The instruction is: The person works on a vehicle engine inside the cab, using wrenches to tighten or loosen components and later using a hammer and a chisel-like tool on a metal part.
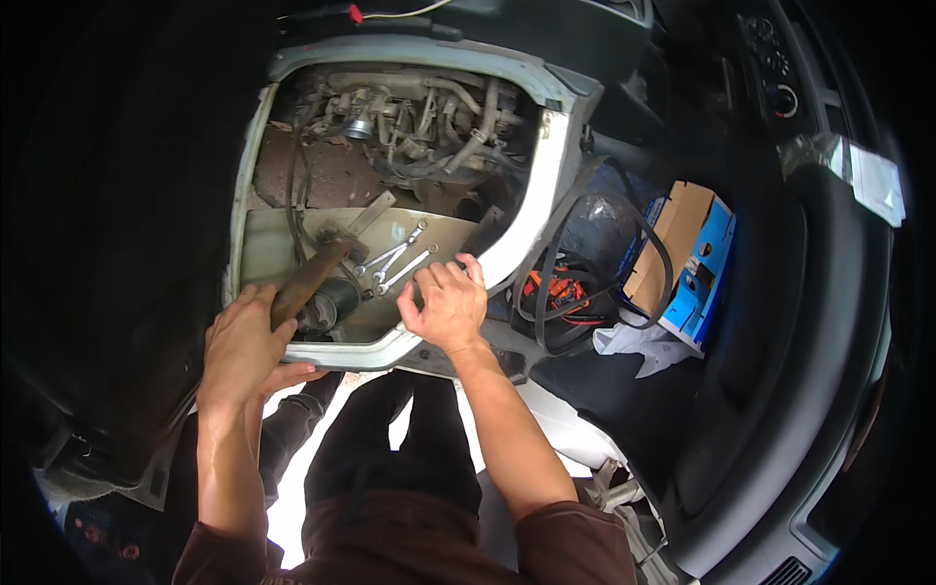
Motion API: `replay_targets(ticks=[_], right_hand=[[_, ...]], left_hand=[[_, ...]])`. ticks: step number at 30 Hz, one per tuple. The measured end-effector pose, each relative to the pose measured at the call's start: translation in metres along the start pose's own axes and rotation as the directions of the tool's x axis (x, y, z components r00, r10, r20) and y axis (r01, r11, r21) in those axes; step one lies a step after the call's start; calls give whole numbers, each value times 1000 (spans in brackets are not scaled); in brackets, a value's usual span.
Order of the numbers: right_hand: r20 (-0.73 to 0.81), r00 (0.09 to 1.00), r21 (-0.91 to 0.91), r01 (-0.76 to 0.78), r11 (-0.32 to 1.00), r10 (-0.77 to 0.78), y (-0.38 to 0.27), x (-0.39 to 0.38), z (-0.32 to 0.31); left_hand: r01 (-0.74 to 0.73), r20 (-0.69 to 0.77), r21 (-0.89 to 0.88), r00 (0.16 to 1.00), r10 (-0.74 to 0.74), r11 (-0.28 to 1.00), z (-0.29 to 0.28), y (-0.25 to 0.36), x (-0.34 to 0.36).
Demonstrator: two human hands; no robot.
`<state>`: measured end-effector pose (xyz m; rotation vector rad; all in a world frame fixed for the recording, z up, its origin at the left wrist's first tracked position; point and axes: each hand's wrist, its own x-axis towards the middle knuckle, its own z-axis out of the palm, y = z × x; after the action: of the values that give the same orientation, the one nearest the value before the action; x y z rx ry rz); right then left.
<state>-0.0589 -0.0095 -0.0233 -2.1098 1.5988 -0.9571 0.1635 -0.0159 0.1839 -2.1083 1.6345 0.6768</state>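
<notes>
My left hand (242,343) is closed around the lower end of a hammer's (317,276) wooden handle. The hammer slants up and away over the engine opening, its head at the far end. Close to the opening's near right corner is my right hand (450,302), fingers bent and apart, with nothing seen in it. Just left of it, several combination wrenches (395,257) lie on a pale panel inside the opening. A dark round cylindrical part (331,302) sits beside the hammer handle. Below my left hand, another person's hand (290,376) shows partly, near the rim.
A pale metal frame (531,200) borders the opening, with engine parts and hoses (429,127) at its far side. To the right lie looped black belts (542,283), orange-handled items (558,290) and an opened blue cardboard box (694,263). A dark door panel (770,380) curves along the right.
</notes>
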Motion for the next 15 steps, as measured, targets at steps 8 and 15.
replay_targets(ticks=[8, 15], right_hand=[[-49, 999, 45, -19, 999, 21, 5, -6, 5], [10, 1000, -25, -20, 999, 20, -5, -7, -5]], left_hand=[[170, 392, -16, 908, -150, 985, 3, -6, 29], [412, 534, -617, 845, -27, 670, 41, -59, 63]])
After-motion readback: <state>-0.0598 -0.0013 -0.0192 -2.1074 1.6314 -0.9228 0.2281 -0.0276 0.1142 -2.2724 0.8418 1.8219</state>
